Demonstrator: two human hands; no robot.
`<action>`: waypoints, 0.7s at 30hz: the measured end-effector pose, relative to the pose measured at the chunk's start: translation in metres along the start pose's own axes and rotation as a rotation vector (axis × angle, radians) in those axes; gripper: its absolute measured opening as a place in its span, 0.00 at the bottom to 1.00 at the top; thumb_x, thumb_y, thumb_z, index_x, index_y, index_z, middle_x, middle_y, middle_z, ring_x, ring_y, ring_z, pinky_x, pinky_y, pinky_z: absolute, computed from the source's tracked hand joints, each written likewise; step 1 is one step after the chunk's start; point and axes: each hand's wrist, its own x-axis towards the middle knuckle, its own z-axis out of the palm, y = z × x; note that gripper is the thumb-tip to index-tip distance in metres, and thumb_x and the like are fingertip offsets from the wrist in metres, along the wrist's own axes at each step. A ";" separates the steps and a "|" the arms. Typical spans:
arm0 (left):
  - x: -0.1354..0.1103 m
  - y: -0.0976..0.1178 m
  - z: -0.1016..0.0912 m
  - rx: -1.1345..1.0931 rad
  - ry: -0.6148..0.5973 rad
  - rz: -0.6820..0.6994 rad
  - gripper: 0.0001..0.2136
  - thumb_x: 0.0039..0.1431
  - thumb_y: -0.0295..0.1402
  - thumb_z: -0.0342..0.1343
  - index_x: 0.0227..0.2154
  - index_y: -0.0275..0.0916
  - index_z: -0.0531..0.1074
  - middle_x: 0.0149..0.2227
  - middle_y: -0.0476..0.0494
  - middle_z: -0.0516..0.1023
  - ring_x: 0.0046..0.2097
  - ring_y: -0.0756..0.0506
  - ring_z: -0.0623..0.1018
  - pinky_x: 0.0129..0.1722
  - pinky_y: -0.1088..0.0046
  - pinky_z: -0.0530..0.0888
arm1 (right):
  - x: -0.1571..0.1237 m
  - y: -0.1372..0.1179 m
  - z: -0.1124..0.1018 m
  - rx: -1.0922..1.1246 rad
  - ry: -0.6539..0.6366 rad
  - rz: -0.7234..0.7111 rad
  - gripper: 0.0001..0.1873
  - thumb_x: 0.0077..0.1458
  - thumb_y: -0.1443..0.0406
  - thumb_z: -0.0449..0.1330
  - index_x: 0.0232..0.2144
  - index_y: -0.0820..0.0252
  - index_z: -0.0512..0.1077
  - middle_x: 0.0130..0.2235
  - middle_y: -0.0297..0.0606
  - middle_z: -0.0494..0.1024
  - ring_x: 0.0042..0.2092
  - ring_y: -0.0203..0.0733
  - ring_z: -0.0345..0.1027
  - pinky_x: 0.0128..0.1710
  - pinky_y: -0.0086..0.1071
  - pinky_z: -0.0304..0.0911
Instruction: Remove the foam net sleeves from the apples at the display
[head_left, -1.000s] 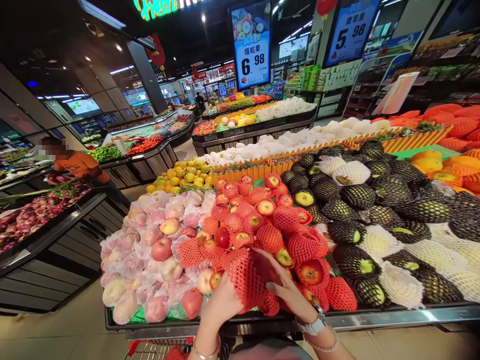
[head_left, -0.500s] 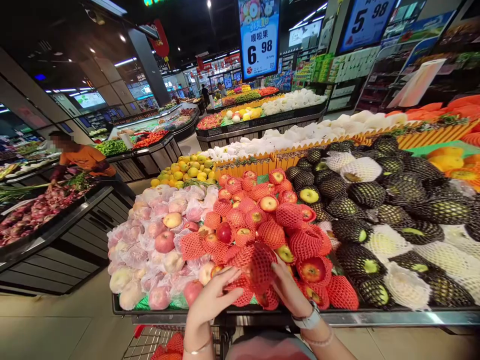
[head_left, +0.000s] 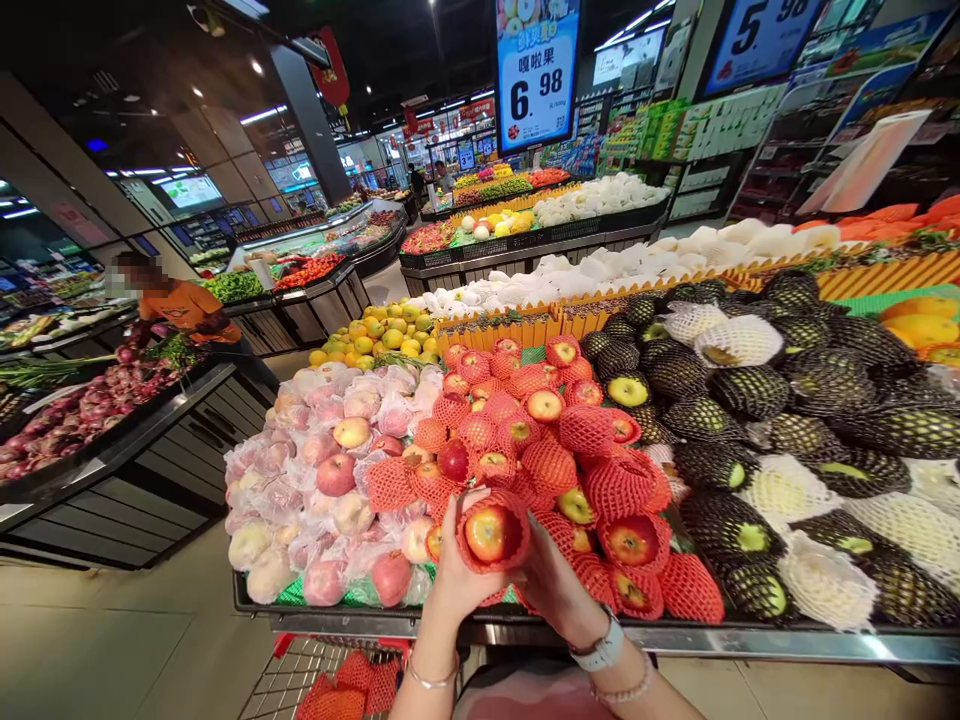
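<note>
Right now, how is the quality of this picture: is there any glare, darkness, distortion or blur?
In the head view, the ceiling falls nearly black while the price screen glows; also in the head view, glare whitens part of the metal rail, the pillar leans, probably from wide-angle distortion, pixel blocks cover the head of a person, and the held apple looks fairly clear.

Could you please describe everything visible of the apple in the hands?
The apple is round and glossy, yellow-orange with red toward its edges. It sits in a red, foam-like mesh sleeve whose open end faces the camera, leaving part bare. The left hand wraps the sleeve; the right hand is at its other side. It is held at the near part of the apple pile.
</note>
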 end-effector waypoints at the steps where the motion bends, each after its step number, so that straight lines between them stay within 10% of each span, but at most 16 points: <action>1: -0.001 -0.003 0.000 -0.007 0.010 -0.019 0.57 0.38 0.30 0.72 0.67 0.41 0.41 0.57 0.30 0.72 0.58 0.33 0.74 0.60 0.49 0.68 | 0.000 0.002 -0.002 -0.037 -0.010 -0.018 0.32 0.48 0.39 0.64 0.50 0.48 0.77 0.54 0.39 0.78 0.52 0.55 0.74 0.44 0.46 0.76; 14: -0.002 0.001 0.011 0.003 0.094 -0.347 0.52 0.40 0.41 0.69 0.65 0.35 0.45 0.59 0.28 0.67 0.57 0.34 0.74 0.60 0.54 0.68 | 0.002 -0.010 0.001 -0.194 -0.036 -0.011 0.39 0.52 0.34 0.54 0.53 0.55 0.74 0.52 0.47 0.78 0.53 0.59 0.72 0.49 0.53 0.72; 21: 0.004 -0.004 -0.004 0.233 0.057 -0.062 0.37 0.52 0.45 0.60 0.63 0.39 0.56 0.65 0.27 0.58 0.67 0.29 0.58 0.64 0.42 0.57 | 0.006 -0.016 0.001 -0.180 0.063 -0.133 0.35 0.55 0.37 0.55 0.52 0.54 0.74 0.57 0.46 0.75 0.58 0.57 0.68 0.55 0.52 0.68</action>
